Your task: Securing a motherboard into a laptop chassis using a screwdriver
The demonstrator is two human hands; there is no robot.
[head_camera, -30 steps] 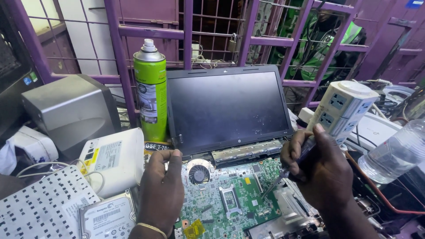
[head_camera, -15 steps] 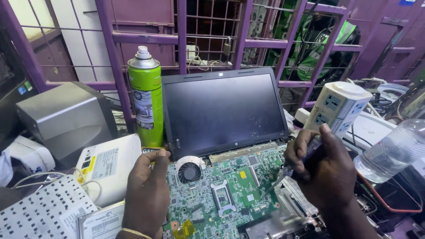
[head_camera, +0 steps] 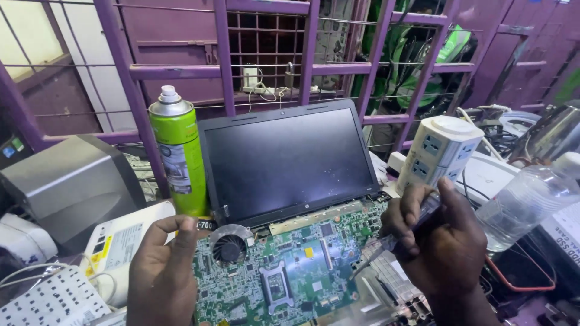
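Head view shows an opened laptop with its green motherboard [head_camera: 290, 271] bare on the bench, the dark screen [head_camera: 287, 160] standing upright behind it. Compared with a second ago, the left hand [head_camera: 163, 271] has slid off the board toward its left edge: it was lying flat over the area beside the cooling fan [head_camera: 229, 244], and now rests at the corner with fingers loosely curled, closed on nothing that I can see, the thumb pointing toward the fan. The fan is therefore fully uncovered now. The right hand [head_camera: 444, 238] has kept its place at the board's right edge, wrapped firmly around a slim screwdriver [head_camera: 399, 232] whose shaft slants down-left, its tip low over the board's right side; whether it touches a screw is too small to tell. My reading is that the left hand has shifted from pressing the board to merely steadying its edge, which leaves the tool work on the right side as the step in hand. A green spray can [head_camera: 178, 160] stands just left of the screen, a white socket tower [head_camera: 438, 151] to its right, a clear plastic bottle [head_camera: 531, 205] beyond.
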